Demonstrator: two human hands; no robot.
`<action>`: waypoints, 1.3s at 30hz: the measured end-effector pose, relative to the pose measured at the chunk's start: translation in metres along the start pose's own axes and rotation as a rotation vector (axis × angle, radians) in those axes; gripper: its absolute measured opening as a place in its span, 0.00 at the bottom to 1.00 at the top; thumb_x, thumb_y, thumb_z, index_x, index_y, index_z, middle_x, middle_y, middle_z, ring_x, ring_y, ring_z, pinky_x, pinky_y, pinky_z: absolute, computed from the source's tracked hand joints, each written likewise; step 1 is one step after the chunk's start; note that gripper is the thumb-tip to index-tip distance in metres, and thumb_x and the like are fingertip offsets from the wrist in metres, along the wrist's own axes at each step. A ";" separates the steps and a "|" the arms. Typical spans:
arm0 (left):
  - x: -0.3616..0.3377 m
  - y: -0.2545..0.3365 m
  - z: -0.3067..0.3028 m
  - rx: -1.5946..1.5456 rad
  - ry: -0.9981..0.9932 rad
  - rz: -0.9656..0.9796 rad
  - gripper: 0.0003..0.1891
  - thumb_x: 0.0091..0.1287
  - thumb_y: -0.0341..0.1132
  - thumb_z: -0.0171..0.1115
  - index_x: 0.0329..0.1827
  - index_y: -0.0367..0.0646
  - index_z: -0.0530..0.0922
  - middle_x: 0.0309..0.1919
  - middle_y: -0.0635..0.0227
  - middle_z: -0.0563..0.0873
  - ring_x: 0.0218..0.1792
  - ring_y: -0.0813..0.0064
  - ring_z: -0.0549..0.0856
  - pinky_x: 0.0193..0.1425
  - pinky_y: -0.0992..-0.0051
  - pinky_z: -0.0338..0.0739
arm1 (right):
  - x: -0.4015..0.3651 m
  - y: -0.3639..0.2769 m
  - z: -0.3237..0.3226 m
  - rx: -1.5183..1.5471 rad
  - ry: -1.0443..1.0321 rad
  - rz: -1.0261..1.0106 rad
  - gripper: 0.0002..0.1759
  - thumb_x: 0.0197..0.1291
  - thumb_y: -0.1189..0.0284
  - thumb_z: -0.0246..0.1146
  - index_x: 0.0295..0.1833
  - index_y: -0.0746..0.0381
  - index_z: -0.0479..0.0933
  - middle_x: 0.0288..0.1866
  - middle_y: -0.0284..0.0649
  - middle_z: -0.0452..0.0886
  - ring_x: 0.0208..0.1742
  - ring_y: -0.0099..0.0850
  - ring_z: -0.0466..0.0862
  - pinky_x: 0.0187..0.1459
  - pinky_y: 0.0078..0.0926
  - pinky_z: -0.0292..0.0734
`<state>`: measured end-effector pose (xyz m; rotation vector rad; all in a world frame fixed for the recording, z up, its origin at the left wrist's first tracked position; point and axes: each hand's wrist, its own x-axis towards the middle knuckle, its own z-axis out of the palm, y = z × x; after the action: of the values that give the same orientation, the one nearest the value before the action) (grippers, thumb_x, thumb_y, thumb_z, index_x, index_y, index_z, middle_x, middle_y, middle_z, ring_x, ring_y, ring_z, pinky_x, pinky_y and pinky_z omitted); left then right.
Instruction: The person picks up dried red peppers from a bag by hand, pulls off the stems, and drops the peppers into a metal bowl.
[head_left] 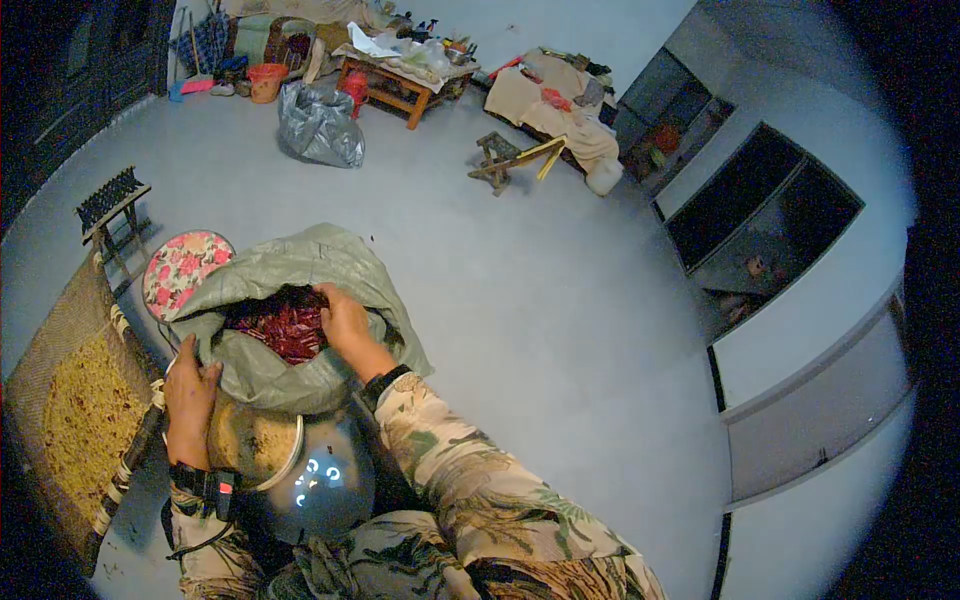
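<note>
A large grey-green woven sack [335, 262] stands open-mouthed in front of me, with dark red dried chillies [290, 330] inside it. My right hand [345, 322] is at the right side of the sack's mouth, its fingertips over the edge of the chillies; what they grip, if anything, is hidden. At the left rim, my left hand [192, 392] has its thumb and fingers apart, touching the sack's edge. Below the sack sit a yellowish round container [250, 440] with a pale rim and a shiny dark rounded object [335, 490].
A woven tray [85, 420] of yellow grains lies at the left. Beyond it are a flowered round stool [185, 270] and a folding rack [115, 205]. Farther off stand a plastic bag [318, 125], a low wooden table [400, 85], a small stool [495, 165] and a cloth-covered table [555, 100].
</note>
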<state>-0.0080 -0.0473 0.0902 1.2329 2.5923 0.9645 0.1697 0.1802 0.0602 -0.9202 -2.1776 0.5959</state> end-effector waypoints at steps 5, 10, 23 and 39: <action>0.002 -0.013 0.010 0.015 0.036 0.053 0.31 0.55 0.35 0.65 0.62 0.33 0.67 0.52 0.41 0.78 0.53 0.44 0.77 0.58 0.59 0.70 | 0.003 0.017 -0.007 -0.043 0.056 0.028 0.18 0.55 0.73 0.60 0.53 0.62 0.74 0.47 0.50 0.81 0.47 0.47 0.81 0.47 0.39 0.76; 0.003 -0.023 0.016 0.020 0.044 0.100 0.31 0.55 0.35 0.66 0.62 0.34 0.67 0.52 0.41 0.78 0.53 0.44 0.77 0.57 0.58 0.71 | 0.004 0.039 -0.041 0.100 0.124 0.141 0.19 0.57 0.71 0.61 0.55 0.62 0.73 0.45 0.49 0.82 0.46 0.39 0.82 0.47 0.33 0.76; -0.003 -0.027 0.017 0.010 -0.012 0.091 0.33 0.55 0.40 0.68 0.63 0.41 0.66 0.48 0.44 0.80 0.50 0.46 0.79 0.54 0.56 0.73 | -0.089 0.187 -0.263 0.182 0.492 0.581 0.12 0.60 0.69 0.63 0.46 0.63 0.74 0.36 0.37 0.78 0.32 0.26 0.79 0.32 0.26 0.78; -0.008 -0.034 0.014 -0.035 0.020 0.090 0.30 0.54 0.38 0.68 0.60 0.43 0.70 0.38 0.47 0.83 0.41 0.47 0.82 0.46 0.55 0.75 | -0.063 0.026 -0.155 0.183 -0.044 0.155 0.16 0.60 0.75 0.60 0.53 0.67 0.74 0.47 0.43 0.80 0.48 0.31 0.80 0.52 0.28 0.75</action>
<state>-0.0197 -0.0620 0.0577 1.3479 2.5434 1.0387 0.3280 0.1713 0.1201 -0.9898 -2.0621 0.8824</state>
